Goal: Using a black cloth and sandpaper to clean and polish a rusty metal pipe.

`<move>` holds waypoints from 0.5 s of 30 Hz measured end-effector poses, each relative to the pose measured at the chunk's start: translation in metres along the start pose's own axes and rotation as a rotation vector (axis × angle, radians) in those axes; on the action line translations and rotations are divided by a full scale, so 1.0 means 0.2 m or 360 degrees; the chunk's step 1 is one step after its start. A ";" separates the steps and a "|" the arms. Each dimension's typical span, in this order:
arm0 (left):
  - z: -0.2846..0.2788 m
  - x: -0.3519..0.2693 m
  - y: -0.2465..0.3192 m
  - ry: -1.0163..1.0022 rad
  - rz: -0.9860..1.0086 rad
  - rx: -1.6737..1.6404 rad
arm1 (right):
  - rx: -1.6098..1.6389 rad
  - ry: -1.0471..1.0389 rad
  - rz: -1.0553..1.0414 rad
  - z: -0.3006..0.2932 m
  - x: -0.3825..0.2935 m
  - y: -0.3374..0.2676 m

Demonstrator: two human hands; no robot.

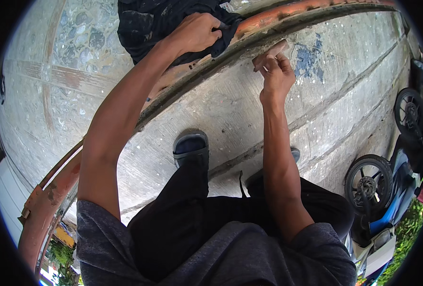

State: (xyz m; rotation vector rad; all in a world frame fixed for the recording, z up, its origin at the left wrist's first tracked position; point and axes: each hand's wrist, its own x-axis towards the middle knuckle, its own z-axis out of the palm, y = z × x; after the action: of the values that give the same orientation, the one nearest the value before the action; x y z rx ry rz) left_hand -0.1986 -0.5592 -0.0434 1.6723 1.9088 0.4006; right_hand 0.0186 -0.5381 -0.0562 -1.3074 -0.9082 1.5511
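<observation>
My left hand is at the top, its fingers closed on a fold of a dark, smudged fabric item, a garment or a soft bag. The fabric lies bunched against the inner side of a worn orange-painted rail. To the right, my right hand grips a small flat brown piece between thumb and fingers. Its material is hard to tell. That hand is just over the concrete, near a dark blue-grey paint patch.
My sandalled foot stands on grooved concrete. Beyond the rail is a grey surface with set stones and faded brown bands. At right are parked motorcycles, their wheels toward me. Greenery shows low right.
</observation>
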 end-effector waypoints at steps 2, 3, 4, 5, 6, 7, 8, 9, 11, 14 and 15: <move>0.02 0.02 0.00 -0.0071 -0.0073 -0.0077 | -0.0056 0.0045 -0.0135 0.01 0.00 -0.05; 0.04 0.01 0.01 -0.0064 -0.0093 -0.0084 | -0.0065 0.0027 -0.0126 0.02 0.00 -0.10; 0.06 0.01 0.01 0.0020 -0.0072 -0.0176 | -0.0186 -0.0027 -0.0287 0.04 0.01 -0.16; 0.07 -0.01 0.01 0.0109 -0.0053 -0.0265 | -0.0305 -0.0086 -0.0449 0.05 0.02 -0.22; 0.03 -0.03 0.03 0.0021 -0.0113 -0.0275 | -0.0391 -0.0206 -0.0563 0.07 0.07 -0.31; 0.00 -0.08 0.01 0.0035 -0.0136 -0.0271 | -0.0465 -0.0339 -0.0670 0.11 0.10 -0.40; -0.04 -0.14 -0.02 -0.0061 -0.0173 -0.0134 | -0.0739 -0.0515 -0.0666 0.17 0.11 -0.53; -0.08 -0.21 -0.06 -0.0162 -0.0220 0.0008 | -0.1250 -0.0650 -0.0834 0.26 0.14 -0.64; -0.12 -0.34 -0.10 -0.0297 -0.0351 0.0106 | -0.1933 -0.1047 -0.1361 0.40 0.29 -0.71; -0.10 -0.48 -0.16 -0.0219 -0.0446 0.0075 | -0.3235 -0.1556 -0.1502 0.57 0.58 -0.51; -0.10 -0.48 -0.15 -0.0206 -0.0430 0.0065 | -0.3163 -0.1696 -0.1380 0.57 0.60 -0.44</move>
State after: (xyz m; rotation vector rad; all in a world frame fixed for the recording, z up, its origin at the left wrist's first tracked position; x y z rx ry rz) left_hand -0.2285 -0.6550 -0.0239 1.4023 2.0204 0.1436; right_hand -0.0858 -0.3941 0.0049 -0.5288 -3.4821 0.0325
